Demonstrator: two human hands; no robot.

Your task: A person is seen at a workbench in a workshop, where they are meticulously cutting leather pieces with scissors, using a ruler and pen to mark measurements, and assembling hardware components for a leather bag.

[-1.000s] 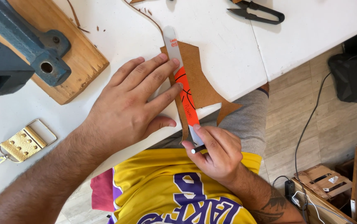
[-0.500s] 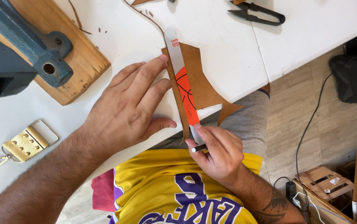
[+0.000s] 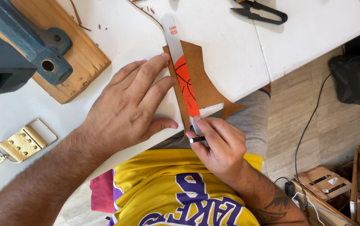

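A brown leather piece (image 3: 201, 79) lies at the front edge of the white table (image 3: 230, 46). A long white ruler (image 3: 176, 46) with an orange printed part rests along the leather's left side. My left hand (image 3: 134, 104) lies flat, fingers spread, and presses the ruler down with its fingertips. My right hand (image 3: 219, 144) holds a thin black-tipped pen (image 3: 196, 139) at the near end of the ruler, just off the table edge.
A wooden board (image 3: 77, 62) with a blue metal press (image 3: 29, 37) stands at the back left. A gold buckle piece (image 3: 21, 144) lies at the left. Black snips (image 3: 259, 12) rest at the far side. Cardboard boxes (image 3: 326, 184) and a cable are on the floor, right.
The ruler and leather have shifted slightly under my left hand, whose fingers now lie a little further along the ruler. My right hand stays at the ruler's near end with the pen.
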